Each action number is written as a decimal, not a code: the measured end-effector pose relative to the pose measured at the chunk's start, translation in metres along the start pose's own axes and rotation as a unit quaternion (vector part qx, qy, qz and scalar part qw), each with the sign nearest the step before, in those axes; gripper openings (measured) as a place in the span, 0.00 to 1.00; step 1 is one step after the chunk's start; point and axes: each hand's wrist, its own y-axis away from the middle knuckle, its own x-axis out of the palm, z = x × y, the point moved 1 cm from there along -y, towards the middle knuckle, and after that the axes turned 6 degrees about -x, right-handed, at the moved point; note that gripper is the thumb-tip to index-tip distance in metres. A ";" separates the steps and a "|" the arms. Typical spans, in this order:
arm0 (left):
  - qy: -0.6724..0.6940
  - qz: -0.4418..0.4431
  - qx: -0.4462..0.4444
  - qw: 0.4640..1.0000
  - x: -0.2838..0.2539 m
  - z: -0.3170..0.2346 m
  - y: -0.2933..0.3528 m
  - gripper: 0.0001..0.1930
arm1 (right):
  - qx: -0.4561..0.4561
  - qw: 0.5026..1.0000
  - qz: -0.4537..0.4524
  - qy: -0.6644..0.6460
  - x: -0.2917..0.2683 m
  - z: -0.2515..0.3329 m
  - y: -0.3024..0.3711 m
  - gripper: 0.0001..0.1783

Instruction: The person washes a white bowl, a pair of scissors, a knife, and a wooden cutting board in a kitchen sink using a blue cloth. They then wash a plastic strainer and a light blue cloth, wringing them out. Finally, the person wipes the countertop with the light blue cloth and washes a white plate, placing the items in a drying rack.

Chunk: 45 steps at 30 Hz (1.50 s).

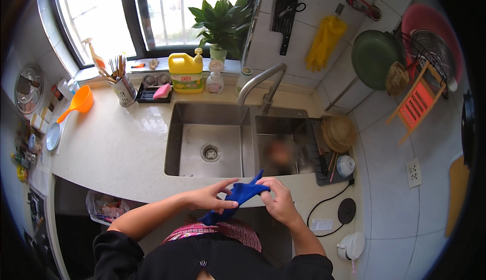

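A crumpled blue cloth (pixel 242 193) stretches between my two hands, just off the counter's front edge below the sink. My left hand (pixel 210 196) has its thumb laid over the cloth and its index finger stretched out. On the other side, my right hand (pixel 279 199) pinches the cloth's upper right end between thumb and fingers. One loose end of the cloth hangs down left over my pink patterned clothing; another sticks up toward the sink. Beyond my hands lies the steel sink's left basin (pixel 195 146), with a drain in its floor.
Over the sink arches a faucet (pixel 260 80). The right basin (pixel 281 124) holds something blurred. Beside it a dark mat (pixel 324 177) bears a strainer basket and a knife. A yellow jug (pixel 185 72), a utensil holder (pixel 123 90) and an orange ladle (pixel 78 103) stand along the back and left.
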 end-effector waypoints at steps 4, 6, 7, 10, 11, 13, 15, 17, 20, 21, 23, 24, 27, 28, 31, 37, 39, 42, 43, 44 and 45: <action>-0.265 -0.054 0.172 0.947 -0.006 -0.026 -0.027 0.13 | 0.136 0.988 0.057 0.033 -0.027 0.013 -0.017 0.08; -0.238 -0.096 0.204 0.945 -0.012 -0.056 -0.029 0.10 | 0.087 0.990 0.080 0.071 -0.055 0.010 -0.033 0.09; -0.223 -0.118 0.216 0.943 -0.014 -0.068 -0.030 0.10 | 0.063 0.990 0.094 0.086 -0.070 0.007 -0.040 0.09; -0.079 -0.094 0.228 0.966 -0.019 -0.095 -0.052 0.12 | 0.114 0.973 0.058 0.193 -0.113 -0.009 -0.057 0.09; -0.060 -0.102 0.240 0.964 -0.019 -0.108 -0.056 0.09 | 0.135 0.964 0.036 0.226 -0.122 -0.011 -0.066 0.09; -0.137 -0.111 0.157 0.972 -0.021 -0.132 -0.069 0.07 | 0.134 0.952 0.032 0.275 -0.137 -0.019 -0.080 0.10; -0.179 -0.132 0.144 0.964 -0.029 -0.155 -0.076 0.08 | 0.135 0.942 0.024 0.306 -0.152 -0.023 -0.102 0.12; -0.187 -0.159 0.201 0.948 -0.041 -0.179 -0.080 0.10 | 0.132 0.959 0.026 0.248 -0.176 -0.022 -0.138 0.10; -0.046 -0.172 0.232 0.956 -0.073 -0.224 -0.073 0.09 | 0.047 0.976 -0.002 0.211 -0.193 -0.028 -0.217 0.13; -0.032 -0.207 0.188 0.959 -0.073 -0.252 -0.062 0.08 | 0.015 0.973 -0.004 0.229 -0.202 -0.029 -0.242 0.13; -0.027 -0.314 0.281 0.906 -0.127 -0.256 -0.078 0.08 | -0.074 0.968 -0.004 0.240 -0.187 -0.033 -0.300 0.13; -0.021 -0.384 0.261 0.885 -0.142 -0.266 -0.080 0.11 | -0.134 0.940 -0.051 0.308 -0.187 -0.044 -0.321 0.12; -0.356 -0.611 0.220 0.672 -0.179 -0.234 -0.097 0.18 | -0.182 0.885 -0.149 0.401 -0.149 -0.084 -0.350 0.11; -0.355 -0.549 0.224 0.722 -0.183 -0.220 -0.100 0.18 | -0.105 0.915 -0.105 0.376 -0.129 -0.099 -0.347 0.11; -0.280 -0.356 0.179 0.873 -0.169 -0.193 -0.122 0.16 | -0.059 0.948 0.066 0.306 -0.091 -0.168 -0.311 0.13; -0.278 -0.428 0.284 0.812 -0.163 -0.201 -0.123 0.12 | -0.066 0.950 -0.029 0.303 -0.078 -0.185 -0.312 0.07; -0.174 -0.496 0.329 0.784 -0.167 -0.204 -0.128 0.09 | -0.081 0.944 -0.126 0.295 -0.081 -0.184 -0.319 0.07; -0.315 -0.436 0.208 0.817 -0.169 -0.191 -0.124 0.12 | -0.059 0.956 -0.046 0.283 -0.069 -0.187 -0.305 0.09; -0.360 -0.381 0.161 0.836 -0.166 -0.186 -0.123 0.14 | -0.063 0.955 -0.011 0.289 -0.068 -0.190 -0.295 0.09; -0.376 -0.389 0.182 0.821 -0.162 -0.181 -0.122 0.18 | -0.102 0.956 0.017 0.276 -0.067 -0.195 -0.289 0.09; -0.347 -0.391 0.206 0.827 -0.159 -0.180 -0.120 0.18 | -0.103 0.955 -0.020 0.278 -0.073 -0.198 -0.279 0.09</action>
